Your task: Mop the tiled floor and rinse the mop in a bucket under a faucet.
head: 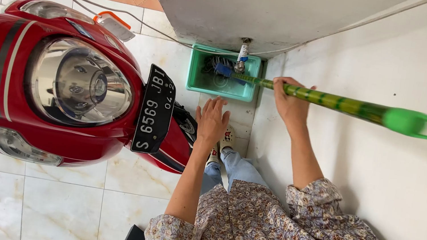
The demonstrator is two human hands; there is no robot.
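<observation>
My right hand (290,101) is closed around a green striped mop handle (343,104). The handle runs from a bright green end cap (415,124) on the right to a dark and blue mop head (221,69) that sits in a green plastic basin (195,79). My left hand (211,121) is held out with the fingers spread. It holds nothing and hovers just beside the red scooter's front fender (174,148). A tap (243,50) hangs above the basin.
A red scooter (58,82) with a round headlight and a black number plate fills the left, standing on pale marble tiles (67,199). A white wall (388,184) runs along the right. My jeans and a shoe (228,138) show between my arms.
</observation>
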